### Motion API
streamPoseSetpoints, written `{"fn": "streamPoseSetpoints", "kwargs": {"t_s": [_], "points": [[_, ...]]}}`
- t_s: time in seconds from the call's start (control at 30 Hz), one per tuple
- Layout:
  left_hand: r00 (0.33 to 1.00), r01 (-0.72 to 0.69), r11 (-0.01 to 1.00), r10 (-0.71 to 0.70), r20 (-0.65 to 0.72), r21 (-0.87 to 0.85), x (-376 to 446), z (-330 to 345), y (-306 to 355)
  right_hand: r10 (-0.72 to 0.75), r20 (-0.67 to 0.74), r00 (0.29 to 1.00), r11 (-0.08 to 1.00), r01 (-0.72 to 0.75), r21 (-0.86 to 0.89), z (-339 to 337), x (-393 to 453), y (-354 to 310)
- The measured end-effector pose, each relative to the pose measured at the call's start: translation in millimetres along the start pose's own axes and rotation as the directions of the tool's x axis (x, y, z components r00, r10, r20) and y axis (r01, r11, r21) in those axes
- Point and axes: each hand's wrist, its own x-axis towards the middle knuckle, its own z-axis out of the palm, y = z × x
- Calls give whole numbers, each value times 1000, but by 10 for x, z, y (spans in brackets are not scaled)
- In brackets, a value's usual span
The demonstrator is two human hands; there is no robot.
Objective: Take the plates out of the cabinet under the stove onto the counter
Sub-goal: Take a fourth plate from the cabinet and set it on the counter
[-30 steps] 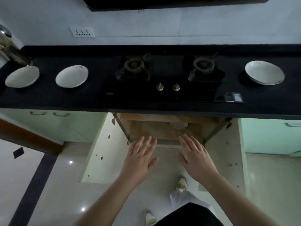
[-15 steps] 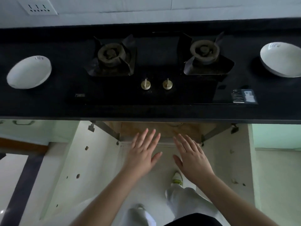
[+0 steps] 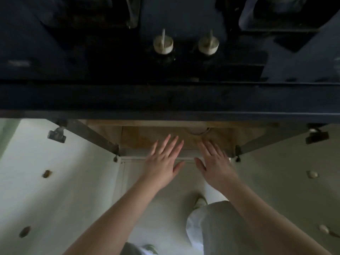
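Now we hold our left hand (image 3: pixel 162 162) and right hand (image 3: pixel 215 164) flat, fingers straight and empty, mid-frame before the open cabinet (image 3: pixel 176 138).

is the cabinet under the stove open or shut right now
Open. Both cabinet doors are swung out to the sides, and the wooden shelf inside shows below the counter edge.

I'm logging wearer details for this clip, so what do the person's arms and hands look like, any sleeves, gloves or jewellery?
Both forearms are bare as far as the frame shows: no sleeves in view. The left hand and right hand wear no gloves, and no rings, watch or bracelet are visible. The nails on the left hand look fairly long. The picture is slightly blurred, so fine marks cannot be told.
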Motion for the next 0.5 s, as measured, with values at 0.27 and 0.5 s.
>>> {"fn": "streamPoseSetpoints", "kwargs": {"t_s": [0.27,0.5], "points": [[996,-14,998,8,-91,-62,726,1342,-222,-69,74,995,992,76,-105,1014,878,607],[984,-54,994,36,-174,-100,1273,2295,-394,-84,18,996,975,86,-204,1769,1391,1090]]}}
